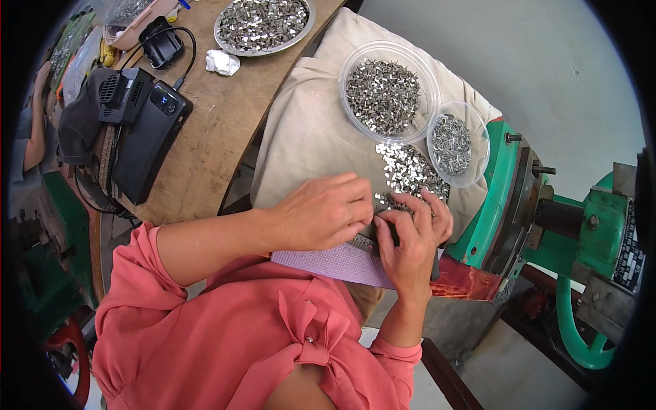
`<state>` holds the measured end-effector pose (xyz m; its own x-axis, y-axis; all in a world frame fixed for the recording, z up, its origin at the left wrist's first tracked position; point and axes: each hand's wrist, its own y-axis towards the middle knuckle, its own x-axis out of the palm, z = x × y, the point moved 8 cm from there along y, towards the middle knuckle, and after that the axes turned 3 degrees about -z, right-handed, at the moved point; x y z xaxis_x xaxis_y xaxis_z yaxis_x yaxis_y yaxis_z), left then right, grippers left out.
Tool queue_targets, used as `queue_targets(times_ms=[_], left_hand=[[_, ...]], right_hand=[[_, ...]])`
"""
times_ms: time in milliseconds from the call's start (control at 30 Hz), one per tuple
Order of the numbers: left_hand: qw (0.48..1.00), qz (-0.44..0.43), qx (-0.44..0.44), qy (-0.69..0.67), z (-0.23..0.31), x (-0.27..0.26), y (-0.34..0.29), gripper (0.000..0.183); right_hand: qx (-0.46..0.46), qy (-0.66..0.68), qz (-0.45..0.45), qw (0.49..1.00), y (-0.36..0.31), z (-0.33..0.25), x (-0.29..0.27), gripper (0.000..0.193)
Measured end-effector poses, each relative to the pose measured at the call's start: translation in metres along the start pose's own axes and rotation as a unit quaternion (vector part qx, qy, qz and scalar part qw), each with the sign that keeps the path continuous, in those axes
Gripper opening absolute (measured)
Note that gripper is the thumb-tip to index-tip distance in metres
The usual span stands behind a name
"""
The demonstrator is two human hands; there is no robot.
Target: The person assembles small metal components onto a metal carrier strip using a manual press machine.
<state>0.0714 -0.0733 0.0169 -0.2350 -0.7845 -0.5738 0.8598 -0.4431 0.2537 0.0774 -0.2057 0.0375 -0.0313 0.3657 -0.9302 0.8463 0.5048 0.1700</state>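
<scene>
My left hand (331, 208) is closed, its fingertips pinched together just above a flat metal piece (362, 242). What the fingers hold is too small or hidden to tell. My right hand (413, 236) curls over the right end of that metal piece, thumb and fingers bent close to the small parts; the fingers hide what they grip. Beneath both hands lies a purple woven mat (335, 264). Just beyond my right fingers spreads a loose pile of small shiny metal pieces (406, 167) on a beige cloth (307, 116).
Behind the pile stand a large clear tub (430, 78) of metal parts and a smaller clear tub (484, 147) of thin ones. A green machine (495, 184) borders the right. The wooden table (229, 123) at left carries a metal dish (240, 52), crumpled white paper (223, 63) and a black power bank (152, 142).
</scene>
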Motion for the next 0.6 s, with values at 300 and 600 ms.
queue_targets(times_ms=[300,600], left_hand=[[0.998,-0.035,0.056,-0.012,0.017,0.015,-0.007,0.013],[0.998,-0.040,0.046,0.019,0.018,0.019,-0.007,0.015]], right_hand=[[0.032,0.007,0.007,0.999,-0.048,0.002,-0.011,0.011],[0.026,0.021,0.055,0.998,-0.026,0.010,-0.010,0.015]])
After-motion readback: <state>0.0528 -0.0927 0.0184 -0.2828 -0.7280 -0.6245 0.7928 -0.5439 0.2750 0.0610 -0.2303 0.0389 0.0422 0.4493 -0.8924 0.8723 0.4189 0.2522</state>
